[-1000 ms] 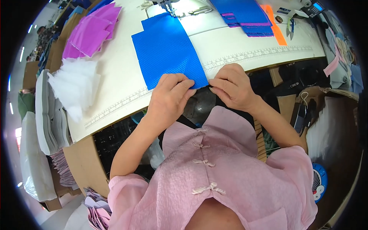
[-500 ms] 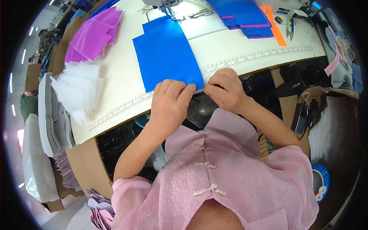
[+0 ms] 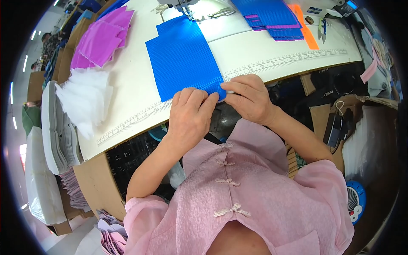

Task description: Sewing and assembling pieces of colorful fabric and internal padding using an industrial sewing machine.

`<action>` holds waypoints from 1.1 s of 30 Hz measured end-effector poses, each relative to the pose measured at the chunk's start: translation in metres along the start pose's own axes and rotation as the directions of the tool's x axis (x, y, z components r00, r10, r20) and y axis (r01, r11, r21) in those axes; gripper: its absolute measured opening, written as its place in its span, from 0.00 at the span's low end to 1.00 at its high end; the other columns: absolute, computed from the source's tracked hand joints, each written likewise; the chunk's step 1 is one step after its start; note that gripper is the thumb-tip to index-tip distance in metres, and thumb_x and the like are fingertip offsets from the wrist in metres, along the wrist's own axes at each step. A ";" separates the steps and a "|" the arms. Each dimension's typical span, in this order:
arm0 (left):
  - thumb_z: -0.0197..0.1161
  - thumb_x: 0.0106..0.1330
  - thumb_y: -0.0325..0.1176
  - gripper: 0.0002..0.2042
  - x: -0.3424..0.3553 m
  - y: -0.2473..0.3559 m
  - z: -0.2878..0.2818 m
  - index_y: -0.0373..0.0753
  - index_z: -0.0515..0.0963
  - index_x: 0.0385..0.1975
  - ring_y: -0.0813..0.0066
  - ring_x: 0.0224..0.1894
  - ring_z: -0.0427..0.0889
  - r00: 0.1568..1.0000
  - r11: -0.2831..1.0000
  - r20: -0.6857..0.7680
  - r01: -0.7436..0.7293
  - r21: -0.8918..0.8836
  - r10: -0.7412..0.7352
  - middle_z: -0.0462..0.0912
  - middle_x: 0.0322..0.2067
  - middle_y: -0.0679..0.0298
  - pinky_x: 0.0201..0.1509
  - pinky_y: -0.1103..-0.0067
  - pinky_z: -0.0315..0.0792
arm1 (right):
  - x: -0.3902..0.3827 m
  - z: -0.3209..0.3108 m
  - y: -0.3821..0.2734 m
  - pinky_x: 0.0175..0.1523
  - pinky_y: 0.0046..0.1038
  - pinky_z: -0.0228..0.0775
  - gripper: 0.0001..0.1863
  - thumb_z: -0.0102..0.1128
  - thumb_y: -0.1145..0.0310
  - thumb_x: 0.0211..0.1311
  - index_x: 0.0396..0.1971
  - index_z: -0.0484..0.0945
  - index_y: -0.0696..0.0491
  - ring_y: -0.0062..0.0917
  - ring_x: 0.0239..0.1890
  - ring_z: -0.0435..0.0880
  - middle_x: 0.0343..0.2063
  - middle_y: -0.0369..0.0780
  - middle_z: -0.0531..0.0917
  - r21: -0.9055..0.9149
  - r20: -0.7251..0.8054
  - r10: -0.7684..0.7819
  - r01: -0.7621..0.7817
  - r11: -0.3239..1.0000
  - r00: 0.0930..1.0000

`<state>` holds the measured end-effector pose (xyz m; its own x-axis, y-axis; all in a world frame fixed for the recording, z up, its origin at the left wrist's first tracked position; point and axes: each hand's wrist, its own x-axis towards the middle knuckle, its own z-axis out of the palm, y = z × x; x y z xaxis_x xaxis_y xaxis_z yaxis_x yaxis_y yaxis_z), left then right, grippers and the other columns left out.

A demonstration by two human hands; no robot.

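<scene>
A blue textured fabric piece (image 3: 182, 59) lies on the white sewing table (image 3: 127, 91), its far end beneath the sewing machine's needle area (image 3: 188, 13). My left hand (image 3: 189, 114) grips the near edge of the fabric, thumb and fingers pinched together close to its right corner. Just right of it, my right hand (image 3: 250, 97) holds that same corner between thumb and forefinger. Whatever lies under the fabric's near edge is mostly hidden by my fingers.
Purple sheets (image 3: 102, 38) and white padding sheets (image 3: 85, 97) lie on the left. A stack of blue pieces (image 3: 272, 19), an orange strip (image 3: 307, 32) and thread snips (image 3: 322, 30) are at the far right. A printed ruler (image 3: 293, 58) follows the table's near edge.
My right hand has shifted slightly left and its forefinger now reaches onto the fabric's corner. My left hand has moved slightly right along the edge.
</scene>
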<state>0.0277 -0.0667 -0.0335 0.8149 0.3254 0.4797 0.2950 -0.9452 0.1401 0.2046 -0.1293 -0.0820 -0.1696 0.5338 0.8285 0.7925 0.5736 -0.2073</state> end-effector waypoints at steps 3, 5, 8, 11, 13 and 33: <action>0.59 0.46 0.25 0.11 0.003 0.002 0.000 0.37 0.76 0.32 0.70 0.34 0.70 1.000 0.999 -0.028 0.011 -0.031 -0.012 0.71 0.28 0.64 0.35 0.75 0.62 | 0.000 0.001 0.001 0.41 0.27 0.67 0.06 0.60 0.72 0.42 0.24 0.77 0.54 0.28 0.40 0.75 0.36 0.37 0.79 -0.013 0.015 -0.011 0.011 1.000 1.000; 0.60 0.46 0.26 0.09 0.003 0.001 0.004 0.37 0.76 0.30 0.70 0.33 0.71 0.998 1.000 -0.058 -0.012 -0.019 0.011 0.72 0.28 0.64 0.34 0.76 0.62 | 0.001 0.000 0.001 0.41 0.28 0.67 0.05 0.60 0.72 0.42 0.23 0.77 0.54 0.28 0.39 0.75 0.34 0.37 0.79 -0.029 0.017 -0.014 0.014 0.999 1.000; 0.60 0.45 0.26 0.08 -0.001 -0.005 0.013 0.37 0.75 0.27 0.70 0.30 0.71 0.989 0.999 -0.142 -0.041 0.025 0.044 0.71 0.26 0.64 0.32 0.76 0.62 | 0.006 -0.001 0.002 0.41 0.28 0.68 0.06 0.60 0.73 0.42 0.24 0.76 0.54 0.29 0.38 0.76 0.33 0.38 0.79 -0.025 0.031 -0.038 0.039 0.999 0.999; 0.61 0.44 0.26 0.07 -0.001 -0.006 0.017 0.38 0.75 0.25 0.70 0.28 0.71 0.984 0.999 -0.174 -0.036 0.010 0.037 0.71 0.24 0.65 0.31 0.76 0.62 | 0.011 -0.004 0.004 0.38 0.31 0.68 0.07 0.60 0.76 0.40 0.24 0.75 0.57 0.31 0.36 0.76 0.31 0.40 0.80 0.016 0.033 -0.081 0.080 0.997 0.996; 0.61 0.44 0.26 0.07 0.000 -0.006 0.019 0.38 0.75 0.25 0.70 0.28 0.71 0.981 0.999 -0.191 -0.046 -0.004 0.044 0.71 0.23 0.65 0.31 0.75 0.62 | 0.008 0.000 0.006 0.38 0.29 0.69 0.08 0.60 0.75 0.41 0.26 0.75 0.57 0.31 0.35 0.77 0.30 0.40 0.79 0.028 0.007 -0.060 0.060 0.998 0.998; 0.60 0.53 0.39 0.12 0.072 -0.082 0.009 0.39 0.74 0.33 0.63 0.36 0.71 0.955 0.999 0.296 0.036 -0.040 -0.023 0.73 0.31 0.59 0.41 0.70 0.64 | 0.020 -0.003 0.015 0.35 0.25 0.69 0.07 0.55 0.72 0.39 0.21 0.69 0.57 0.27 0.26 0.73 0.17 0.37 0.69 0.115 0.101 -0.271 0.259 0.959 0.957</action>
<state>0.0665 0.0345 -0.0179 0.9192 0.3401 0.1985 0.3038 -0.9332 0.1921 0.2148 -0.1113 -0.0671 -0.4359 0.4186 0.7967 0.6485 0.7599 -0.0445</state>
